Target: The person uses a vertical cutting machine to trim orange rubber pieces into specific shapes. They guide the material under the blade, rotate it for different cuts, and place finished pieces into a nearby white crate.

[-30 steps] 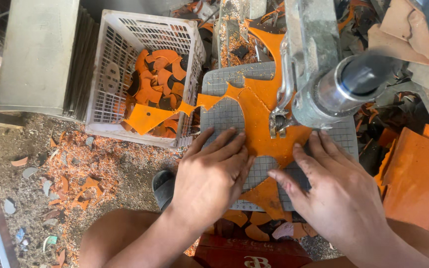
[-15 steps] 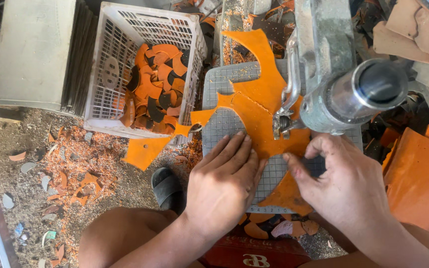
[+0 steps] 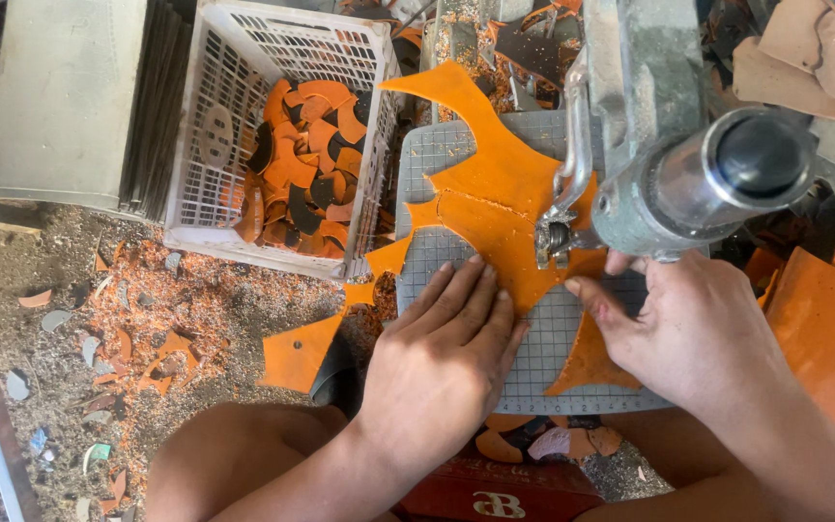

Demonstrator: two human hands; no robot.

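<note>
left hand (image 3: 446,348): comes up from the bottom of the view, palm down, wrist low; fingers straight and close together, lying flat on the mat and the edge of the sheet; it's pressing, not pinching anything

right hand (image 3: 688,333): reaches in from the lower right, knuckles up, tucked under the machine head; fingers curled loosely with the tips on the sheet right by the punch; can't really tell whether it grips the edge or just pushes down on it

sheet: big flat orange sheet of thin leather-like material (image 3: 495,193) with curved scalloped bites cut out of its edges; lies spread on the grey gridded cutting mat (image 3: 543,358), one long point sticking out toward the crate, one lobe between the two hands

machine: grey metal press head with a round cylinder end (image 3: 717,179); hangs over the sheet's right side

crate: white plastic lattice crate (image 3: 215,145) left of the mat; holds orange and dark crescent-shaped cut pieces (image 3: 306,164)

ground: orange scraps and chips (image 3: 157,338) scattered on the dirt below the crate
</note>
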